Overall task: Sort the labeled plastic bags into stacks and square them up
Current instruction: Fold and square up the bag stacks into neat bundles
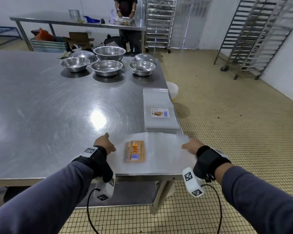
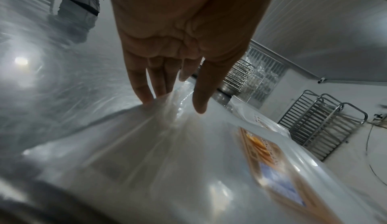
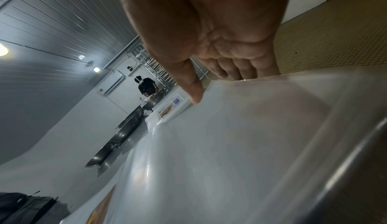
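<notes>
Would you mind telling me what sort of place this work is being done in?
Most likely a commercial bakery or food-packing kitchen: a stainless steel worktable, steel mixing bowls, tall wheeled tray racks and biscuit-labelled bags.
</notes>
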The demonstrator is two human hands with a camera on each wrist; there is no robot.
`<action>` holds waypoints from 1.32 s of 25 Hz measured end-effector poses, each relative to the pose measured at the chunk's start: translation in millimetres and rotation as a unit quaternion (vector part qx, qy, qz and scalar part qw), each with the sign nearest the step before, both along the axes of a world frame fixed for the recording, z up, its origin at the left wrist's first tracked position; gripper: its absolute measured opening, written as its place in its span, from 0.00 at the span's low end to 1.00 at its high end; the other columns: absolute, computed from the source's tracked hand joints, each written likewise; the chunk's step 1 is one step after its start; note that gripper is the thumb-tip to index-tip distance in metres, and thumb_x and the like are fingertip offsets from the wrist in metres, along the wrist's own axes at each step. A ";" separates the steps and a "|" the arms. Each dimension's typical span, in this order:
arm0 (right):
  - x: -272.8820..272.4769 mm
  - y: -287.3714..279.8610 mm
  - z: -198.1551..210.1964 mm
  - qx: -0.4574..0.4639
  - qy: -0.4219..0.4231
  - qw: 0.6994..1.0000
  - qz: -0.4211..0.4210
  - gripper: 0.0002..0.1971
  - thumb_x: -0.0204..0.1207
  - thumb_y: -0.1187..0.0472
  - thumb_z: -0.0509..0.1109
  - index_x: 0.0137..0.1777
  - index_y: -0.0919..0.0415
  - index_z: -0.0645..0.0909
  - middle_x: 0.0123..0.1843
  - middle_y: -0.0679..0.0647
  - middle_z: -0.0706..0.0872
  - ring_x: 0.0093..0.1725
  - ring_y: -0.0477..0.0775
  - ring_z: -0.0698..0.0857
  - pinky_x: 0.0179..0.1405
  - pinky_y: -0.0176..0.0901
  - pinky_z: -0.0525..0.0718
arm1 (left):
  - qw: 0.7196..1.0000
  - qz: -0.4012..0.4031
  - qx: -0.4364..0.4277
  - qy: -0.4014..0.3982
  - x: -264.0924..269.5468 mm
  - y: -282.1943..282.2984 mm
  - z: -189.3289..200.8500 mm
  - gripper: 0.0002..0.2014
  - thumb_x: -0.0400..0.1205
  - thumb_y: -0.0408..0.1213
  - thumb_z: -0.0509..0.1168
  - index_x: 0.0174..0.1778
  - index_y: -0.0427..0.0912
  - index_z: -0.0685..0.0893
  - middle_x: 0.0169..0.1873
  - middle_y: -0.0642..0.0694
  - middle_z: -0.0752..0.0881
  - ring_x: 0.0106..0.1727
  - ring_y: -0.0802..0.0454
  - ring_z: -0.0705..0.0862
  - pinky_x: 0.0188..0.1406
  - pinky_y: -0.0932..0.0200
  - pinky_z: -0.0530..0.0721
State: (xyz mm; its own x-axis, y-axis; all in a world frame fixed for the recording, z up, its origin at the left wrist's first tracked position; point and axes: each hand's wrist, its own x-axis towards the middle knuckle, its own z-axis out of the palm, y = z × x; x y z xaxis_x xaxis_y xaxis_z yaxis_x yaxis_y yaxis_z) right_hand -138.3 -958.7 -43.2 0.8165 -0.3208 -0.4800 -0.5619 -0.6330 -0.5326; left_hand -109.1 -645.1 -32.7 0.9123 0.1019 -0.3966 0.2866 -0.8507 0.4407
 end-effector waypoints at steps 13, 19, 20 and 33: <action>23.1 -5.9 32.5 -0.119 -0.088 0.975 0.166 0.18 0.78 0.59 0.67 0.67 0.62 0.76 0.68 0.58 0.79 0.67 0.59 0.78 0.65 0.49 0.76 | 0.930 -0.333 0.053 -0.145 -16.7 -61.4 13.9 0.44 0.74 0.60 0.67 0.82 0.49 0.55 0.82 0.48 0.56 0.82 0.49 0.57 0.80 0.44 0.55; 29.7 -16.7 22.8 -0.124 -0.049 0.964 0.228 0.20 0.80 0.63 0.64 0.71 0.61 0.73 0.72 0.57 0.76 0.68 0.58 0.77 0.62 0.44 0.76 | 0.866 -0.477 0.104 -0.111 -42.0 -126.7 -6.9 0.50 0.70 0.63 0.69 0.82 0.52 0.49 0.83 0.50 0.50 0.83 0.50 0.45 0.79 0.39 0.40; 30.3 -16.8 21.0 -0.121 -0.048 0.963 0.234 0.20 0.79 0.64 0.64 0.71 0.61 0.73 0.71 0.58 0.76 0.67 0.58 0.78 0.61 0.45 0.78 | 0.862 -0.482 0.111 -0.111 -42.9 -131.2 -10.0 0.51 0.70 0.63 0.70 0.82 0.52 0.49 0.83 0.50 0.51 0.83 0.49 0.45 0.79 0.39 0.39; 35.0 -14.0 18.9 -0.161 -0.044 0.938 0.304 0.19 0.79 0.62 0.64 0.70 0.61 0.76 0.70 0.57 0.78 0.69 0.57 0.77 0.69 0.46 0.73 | 0.856 -0.486 0.132 -0.115 -42.5 -140.6 -18.9 0.45 0.72 0.58 0.69 0.82 0.52 0.53 0.82 0.49 0.53 0.83 0.49 0.46 0.80 0.37 0.36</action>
